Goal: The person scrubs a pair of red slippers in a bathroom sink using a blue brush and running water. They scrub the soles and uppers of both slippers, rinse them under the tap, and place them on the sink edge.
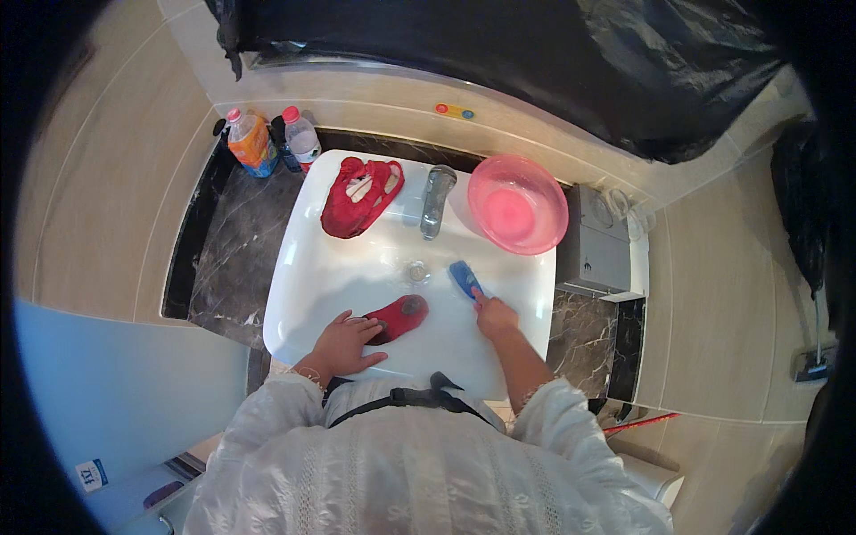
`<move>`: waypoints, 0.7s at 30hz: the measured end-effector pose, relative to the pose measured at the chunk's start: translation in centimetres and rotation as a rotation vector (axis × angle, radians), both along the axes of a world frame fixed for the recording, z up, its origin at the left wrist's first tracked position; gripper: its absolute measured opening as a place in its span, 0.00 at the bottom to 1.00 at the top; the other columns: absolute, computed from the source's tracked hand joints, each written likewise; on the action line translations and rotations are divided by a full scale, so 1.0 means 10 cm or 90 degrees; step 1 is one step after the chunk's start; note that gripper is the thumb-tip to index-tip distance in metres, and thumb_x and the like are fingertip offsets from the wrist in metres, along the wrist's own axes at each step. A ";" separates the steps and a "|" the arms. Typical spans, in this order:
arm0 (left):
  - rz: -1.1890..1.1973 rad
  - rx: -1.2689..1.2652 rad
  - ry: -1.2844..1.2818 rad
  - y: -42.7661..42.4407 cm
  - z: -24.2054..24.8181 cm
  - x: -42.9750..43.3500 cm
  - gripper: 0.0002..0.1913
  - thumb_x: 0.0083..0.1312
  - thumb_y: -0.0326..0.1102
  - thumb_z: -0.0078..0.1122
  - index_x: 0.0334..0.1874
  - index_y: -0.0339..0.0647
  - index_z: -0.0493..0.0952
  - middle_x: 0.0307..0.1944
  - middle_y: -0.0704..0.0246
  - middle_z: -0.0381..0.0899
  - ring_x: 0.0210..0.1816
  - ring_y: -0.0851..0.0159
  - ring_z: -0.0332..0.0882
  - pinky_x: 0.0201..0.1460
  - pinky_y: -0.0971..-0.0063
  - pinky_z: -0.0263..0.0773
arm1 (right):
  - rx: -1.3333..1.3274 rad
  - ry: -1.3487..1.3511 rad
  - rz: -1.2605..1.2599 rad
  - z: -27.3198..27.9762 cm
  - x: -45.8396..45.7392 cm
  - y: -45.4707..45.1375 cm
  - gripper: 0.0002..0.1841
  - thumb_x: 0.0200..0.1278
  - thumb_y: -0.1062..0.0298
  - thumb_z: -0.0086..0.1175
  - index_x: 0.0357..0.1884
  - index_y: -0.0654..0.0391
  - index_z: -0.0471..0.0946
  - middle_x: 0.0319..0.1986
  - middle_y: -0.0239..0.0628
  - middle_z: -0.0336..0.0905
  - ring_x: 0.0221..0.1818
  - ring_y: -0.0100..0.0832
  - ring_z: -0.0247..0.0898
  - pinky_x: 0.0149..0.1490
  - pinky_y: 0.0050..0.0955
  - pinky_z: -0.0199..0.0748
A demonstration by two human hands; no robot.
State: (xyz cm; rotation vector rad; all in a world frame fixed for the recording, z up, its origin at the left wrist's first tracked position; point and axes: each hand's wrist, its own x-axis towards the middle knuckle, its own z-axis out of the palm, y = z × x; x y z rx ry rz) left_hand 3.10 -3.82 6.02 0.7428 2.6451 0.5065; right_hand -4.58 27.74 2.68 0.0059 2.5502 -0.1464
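Note:
A red shoe insole or slipper sole [403,318] with dark patches lies in the front of the white sink basin [294,267]. My left hand [348,342] rests on its left end, fingers spread, pressing rather than gripping. In my right hand [496,315] is a blue scrubbing brush [463,277], held by its near end over the basin, to the right of the drain [418,271]; its bristles are hidden. A red fabric shoe or slipper [354,207] sits at the sink's back left. The faucet [436,200] stands at the back middle.
A pink translucent plastic basin [518,204] sits on the sink's back right corner, beside a gray box [595,241]. An orange-labeled bottle [253,144] and a clear bottle with a pink cap [301,139] stand on the dark marble counter [241,234] at left.

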 end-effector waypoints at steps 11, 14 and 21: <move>0.026 0.011 -0.013 0.02 0.05 0.02 0.28 0.59 0.54 0.53 0.58 0.44 0.71 0.59 0.64 0.72 0.60 0.61 0.68 0.66 0.57 0.55 | -0.046 -0.077 0.100 0.00 0.29 -0.36 0.22 0.69 0.57 0.35 0.65 0.32 0.60 0.45 0.42 0.76 0.48 0.42 0.74 0.49 0.41 0.72; 0.022 0.029 -0.007 0.02 0.04 -0.01 0.27 0.60 0.54 0.53 0.57 0.45 0.72 0.58 0.65 0.72 0.60 0.62 0.69 0.67 0.57 0.54 | -0.008 -0.013 0.005 0.02 0.12 -0.05 0.22 0.68 0.58 0.36 0.65 0.32 0.61 0.44 0.42 0.76 0.47 0.41 0.74 0.49 0.40 0.72; 0.035 -0.009 0.035 0.01 -0.07 0.00 0.25 0.62 0.55 0.48 0.56 0.48 0.74 0.58 0.69 0.73 0.61 0.67 0.68 0.69 0.57 0.50 | -0.256 0.055 0.190 0.00 0.52 -0.82 0.22 0.67 0.58 0.37 0.63 0.32 0.64 0.44 0.38 0.77 0.49 0.39 0.73 0.52 0.36 0.71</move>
